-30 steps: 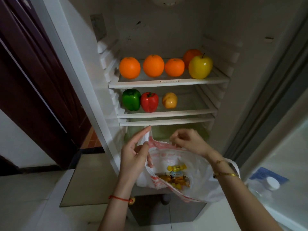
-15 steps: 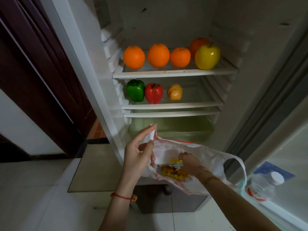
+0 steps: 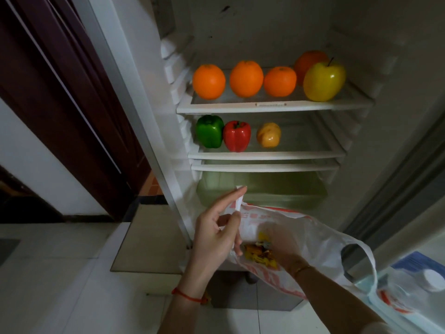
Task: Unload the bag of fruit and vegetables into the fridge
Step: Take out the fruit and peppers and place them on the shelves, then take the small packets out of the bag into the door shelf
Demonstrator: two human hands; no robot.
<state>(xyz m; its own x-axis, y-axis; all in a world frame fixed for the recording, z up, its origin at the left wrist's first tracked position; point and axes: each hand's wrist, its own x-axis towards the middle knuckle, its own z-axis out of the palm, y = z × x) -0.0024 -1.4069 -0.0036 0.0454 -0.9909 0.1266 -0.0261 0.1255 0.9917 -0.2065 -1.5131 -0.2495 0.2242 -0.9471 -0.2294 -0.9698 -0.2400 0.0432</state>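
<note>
A white plastic bag (image 3: 320,239) with red print hangs in front of the open fridge. My left hand (image 3: 214,237) pinches its left rim and holds the mouth apart. My right hand (image 3: 287,255) is deep inside the bag, showing only dimly through the plastic, beside small yellow and orange items (image 3: 258,254); its grip is hidden. The upper shelf (image 3: 272,107) carries several oranges (image 3: 246,78) and a yellow apple (image 3: 323,81). On the middle shelf (image 3: 265,155) stand a green pepper (image 3: 209,131), a red pepper (image 3: 236,136) and a yellow pepper (image 3: 268,135).
A greenish crisper drawer (image 3: 262,189) sits below the shelves, just behind the bag. At the right edge the fridge door holds a white-capped bottle (image 3: 433,278). A dark wooden door (image 3: 60,92) stands at left, with pale floor tiles (image 3: 60,273) below.
My right hand has gone from the bag's rim down into the bag. My left hand keeps its hold on the rim. The view has moved closer to the fridge.
</note>
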